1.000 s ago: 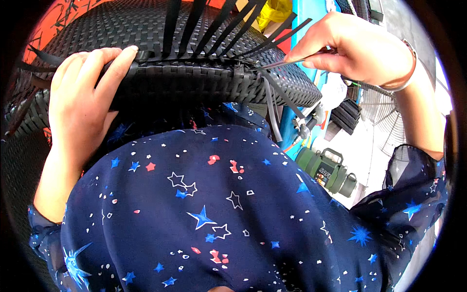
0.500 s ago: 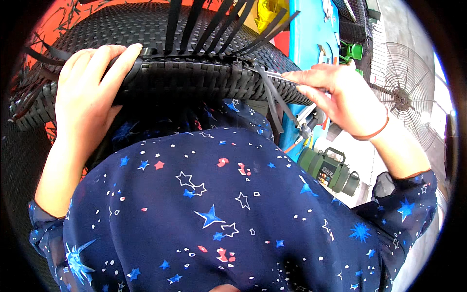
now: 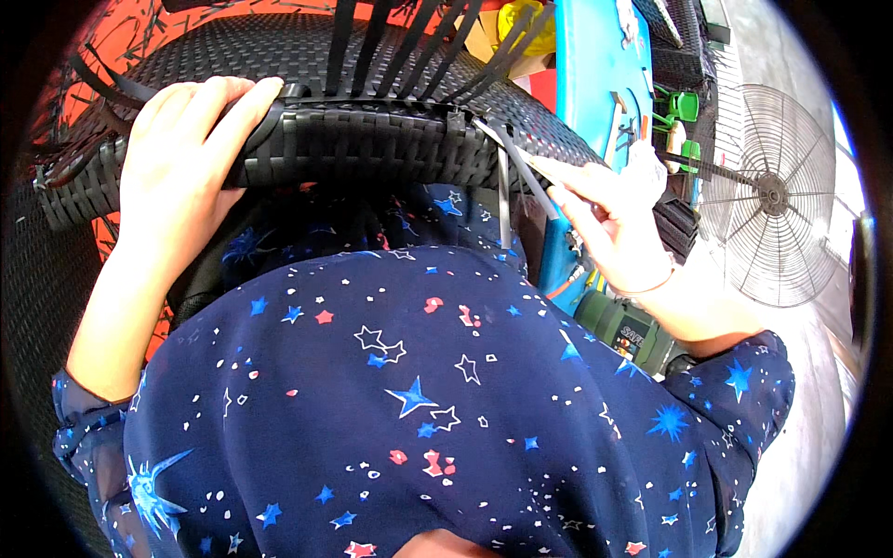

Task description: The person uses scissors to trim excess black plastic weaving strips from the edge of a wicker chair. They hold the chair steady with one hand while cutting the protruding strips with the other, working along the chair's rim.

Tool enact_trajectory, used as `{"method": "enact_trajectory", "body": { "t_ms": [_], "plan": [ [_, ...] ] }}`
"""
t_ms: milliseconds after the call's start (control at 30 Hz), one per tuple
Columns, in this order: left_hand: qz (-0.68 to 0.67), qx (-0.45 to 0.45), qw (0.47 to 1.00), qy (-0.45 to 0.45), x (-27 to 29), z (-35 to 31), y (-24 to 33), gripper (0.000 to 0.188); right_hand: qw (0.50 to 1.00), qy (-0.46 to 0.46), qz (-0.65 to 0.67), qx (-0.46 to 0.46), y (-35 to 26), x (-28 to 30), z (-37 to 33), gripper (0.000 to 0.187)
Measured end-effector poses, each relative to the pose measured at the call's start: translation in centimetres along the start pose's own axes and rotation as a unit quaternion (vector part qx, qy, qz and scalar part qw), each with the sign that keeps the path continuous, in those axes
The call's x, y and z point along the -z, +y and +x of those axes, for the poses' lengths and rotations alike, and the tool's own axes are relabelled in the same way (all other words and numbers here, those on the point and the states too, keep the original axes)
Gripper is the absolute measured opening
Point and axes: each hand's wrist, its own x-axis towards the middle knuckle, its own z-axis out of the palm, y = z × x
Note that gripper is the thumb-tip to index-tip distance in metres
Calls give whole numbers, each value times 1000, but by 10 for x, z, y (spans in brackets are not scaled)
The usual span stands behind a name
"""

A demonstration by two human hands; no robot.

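A black woven wicker piece point(image 3: 372, 144) lies across in front of me, its rolled edge toward my body. My left hand point(image 3: 177, 172) is closed over that edge at the left, thumb underneath and fingers on top. At the right end of the edge my right hand point(image 3: 609, 219) is closed in a pinch around a thin metal tool, mostly hidden by the fingers. Beside its fingertips hang two loose flat strips point(image 3: 505, 200), one slanting down to the thumb. Several longer black strips point(image 3: 400, 56) stand up from the far side of the edge.
Red-orange flooring point(image 3: 270, 28) with black scraps lies beyond the wicker. A blue table point(image 3: 595, 74) with small tools runs along the right. Past it stand a large round fan point(image 3: 770, 195) and green plastic items point(image 3: 684, 105). A dark green case point(image 3: 619, 330) sits below my right forearm.
My right hand has moved slightly left and down and turned, so the tool shows less. The loose strips have swung apart. The wicker and my left hand have shifted slightly right.
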Motion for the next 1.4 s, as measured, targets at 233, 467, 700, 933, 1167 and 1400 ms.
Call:
{"method": "enact_trajectory", "body": {
  "t_ms": [233, 467, 700, 933, 1167, 1400],
  "plan": [
    [3, -7, 1000, 13, -1, 4, -4, 76, 968, 124, 212, -56, 11, -69, -14, 32],
    [-2, -13, 1000, 15, 4, 2, -5, 74, 980, 125, 150, -26, 2, -64, -12, 34],
    [-2, -14, 1000, 23, -4, 2, -9, 71, 996, -32, -62, 50, -8, 23, 18, 28],
    [7, -24, 999, 40, -5, 9, -7, 68, 986, -66, -133, 79, -15, 45, 32, 26],
    [7, -27, 998, 50, -4, 13, -5, 67, 986, -53, -131, 86, -15, 47, 30, 25],
    [4, -22, 999, 43, -2, 13, -8, 66, 985, -45, -152, 63, -18, 47, 23, 25]
  ]
}}
